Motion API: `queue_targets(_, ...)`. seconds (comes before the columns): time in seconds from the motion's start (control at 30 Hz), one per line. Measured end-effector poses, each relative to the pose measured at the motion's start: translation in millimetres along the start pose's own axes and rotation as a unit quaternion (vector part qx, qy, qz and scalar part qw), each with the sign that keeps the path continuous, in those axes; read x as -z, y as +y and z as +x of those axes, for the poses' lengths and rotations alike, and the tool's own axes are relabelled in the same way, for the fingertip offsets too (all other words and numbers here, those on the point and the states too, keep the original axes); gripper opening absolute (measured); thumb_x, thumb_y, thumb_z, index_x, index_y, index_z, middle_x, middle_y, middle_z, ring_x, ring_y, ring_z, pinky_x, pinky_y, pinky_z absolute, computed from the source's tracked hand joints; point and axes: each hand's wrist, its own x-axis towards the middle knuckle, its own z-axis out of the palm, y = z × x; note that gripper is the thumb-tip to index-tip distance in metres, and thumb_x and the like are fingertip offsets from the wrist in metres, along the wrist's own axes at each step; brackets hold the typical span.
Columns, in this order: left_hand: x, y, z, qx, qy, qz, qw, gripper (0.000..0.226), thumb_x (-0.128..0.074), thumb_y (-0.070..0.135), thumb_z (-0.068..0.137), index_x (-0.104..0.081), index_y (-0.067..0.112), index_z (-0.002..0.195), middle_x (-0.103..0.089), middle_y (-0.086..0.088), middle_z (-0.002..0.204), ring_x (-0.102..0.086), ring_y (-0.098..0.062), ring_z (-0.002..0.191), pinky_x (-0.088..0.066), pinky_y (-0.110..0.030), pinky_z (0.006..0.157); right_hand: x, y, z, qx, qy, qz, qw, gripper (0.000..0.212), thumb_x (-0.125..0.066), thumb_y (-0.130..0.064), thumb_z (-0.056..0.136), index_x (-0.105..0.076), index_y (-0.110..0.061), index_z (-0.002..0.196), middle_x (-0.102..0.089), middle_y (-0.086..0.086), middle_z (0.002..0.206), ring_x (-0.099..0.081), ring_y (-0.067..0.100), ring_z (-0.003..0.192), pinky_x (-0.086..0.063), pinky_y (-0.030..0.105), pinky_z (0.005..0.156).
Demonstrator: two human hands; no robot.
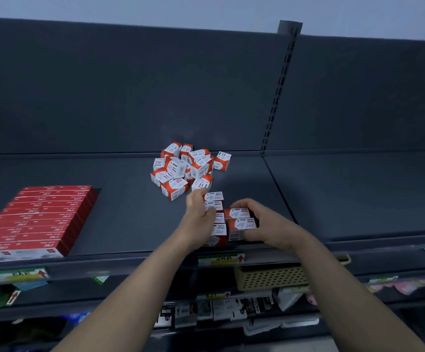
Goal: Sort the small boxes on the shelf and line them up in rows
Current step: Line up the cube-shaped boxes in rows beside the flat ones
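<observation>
We are curling our left hand (198,215) against the left row (217,228) and wrapping our right hand (262,226) round the shorter right row (242,223). Both rows are running near to far at the shelf (120,219) front. The loose pile (186,168) is lying just beyond, nearer our left hand.

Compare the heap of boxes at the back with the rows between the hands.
The heap is jumbled, boxes tilted; the rows lie flat and aligned. The heap sits farther back, untouched; the rows sit at the front of the shelf, held by the left hand and right hand. Both are red-and-white paper clip boxes.
</observation>
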Motion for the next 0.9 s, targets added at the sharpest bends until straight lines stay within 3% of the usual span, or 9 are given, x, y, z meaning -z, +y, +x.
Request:
queue_targets(0.13,4,-2,-1,0.005,-0.011,0.012,1.000,0.042,-0.038,0.022,0.101,-0.022,0.023,0.140,-0.024,0.002,0.140,-0.049,-0.016,0.115,-0.048,-0.014,0.061,1,-2,-7,-0.001,-0.019,0.005,1.000,0.055,-0.080,-0.009,0.071,-0.053,-0.031,0.115,-0.064,-0.004,0.108,-0.065,0.010,0.092,-0.054,0.024,0.078)
queue_targets(0.23,7,-3,-2,0.004,-0.019,0.021,1.000,0.039,-0.040,0.024,0.100,-0.023,0.025,0.136,-0.029,0.000,0.136,-0.053,-0.015,0.109,-0.054,-0.032,0.079,-1,-5,-7,-0.002,-0.020,-0.010,1.000,0.057,-0.081,-0.010,0.070,-0.052,-0.032,0.113,-0.063,-0.004,0.107,-0.064,0.010,0.092,-0.054,0.024,0.078)
queue_targets(0.3,8,-3,-2,0.008,-0.025,0.022,0.999,0.038,-0.040,0.024,0.100,-0.024,0.026,0.135,-0.030,0.000,0.134,-0.055,-0.015,0.107,-0.054,-0.037,0.084,-3,-7,-6,-0.006,-0.015,-0.028,0.999,0.060,-0.082,-0.011,0.067,-0.050,-0.034,0.112,-0.062,-0.007,0.107,-0.064,0.009,0.092,-0.055,0.026,0.080)
queue_targets(0.43,13,-5,-1,-0.003,-0.024,0.011,1.000,0.038,-0.043,0.025,0.099,-0.028,0.026,0.134,-0.032,0.002,0.134,-0.052,-0.013,0.110,-0.053,-0.036,0.089,3,-9,-3,-0.015,-0.029,-0.016,0.999,0.075,-0.087,-0.028,0.061,-0.046,-0.040,0.122,-0.055,-0.011,0.120,-0.061,0.010,0.105,-0.053,0.035,0.092)
queue_targets(0.5,20,-7,4,-0.027,0.009,0.013,1.000,0.035,-0.044,0.025,0.099,-0.036,0.025,0.132,-0.037,0.001,0.133,-0.048,-0.011,0.115,-0.048,-0.031,0.091,11,-10,3,-0.013,-0.002,0.014,1.000,0.069,-0.084,-0.038,0.065,-0.048,-0.040,0.124,-0.055,-0.013,0.123,-0.056,0.007,0.113,-0.048,0.035,0.098)
queue_targets(0.57,31,-7,13,-0.052,0.085,0.055,0.994,0.033,-0.047,0.023,0.097,-0.046,0.021,0.130,-0.047,0.000,0.128,-0.050,-0.010,0.110,-0.045,-0.026,0.089,16,-12,12,-0.007,0.037,0.036,0.999,0.048,-0.075,-0.034,0.078,-0.054,-0.033,0.122,-0.058,-0.012,0.123,-0.054,0.005,0.115,-0.045,0.034,0.101)
queue_targets(0.67,46,-1,27,-0.064,0.161,0.122,0.977,0.030,-0.054,0.019,0.094,-0.058,0.015,0.123,-0.061,0.004,0.107,-0.055,-0.008,0.089,-0.042,-0.019,0.071,18,-18,36,-0.012,0.080,-0.025,0.996,0.031,-0.061,-0.029,0.091,-0.057,-0.028,0.122,-0.060,-0.012,0.120,-0.055,0.004,0.109,-0.046,0.025,0.091)
queue_targets(0.83,52,10,59,-0.012,0.128,0.233,0.964,0.026,-0.067,0.036,0.086,-0.067,0.015,0.102,-0.070,-0.001,0.098,-0.064,-0.017,0.088,-0.054,-0.035,0.078,13,-25,85,0.027,0.154,-0.021,0.988,0.039,-0.058,-0.021,0.094,-0.052,-0.023,0.132,-0.056,-0.007,0.129,-0.053,0.008,0.117,-0.045,0.027,0.098)
queue_targets(0.9,50,15,67,0.004,0.115,0.292,0.949,0.028,-0.068,0.043,0.082,-0.066,0.018,0.094,-0.068,0.003,0.090,-0.063,-0.017,0.083,-0.055,-0.037,0.073,14,-34,102,0.075,0.154,-0.001,0.985,0.042,-0.059,-0.015,0.092,-0.049,-0.024,0.132,-0.057,-0.011,0.124,-0.057,0.002,0.107,-0.046,0.016,0.085)
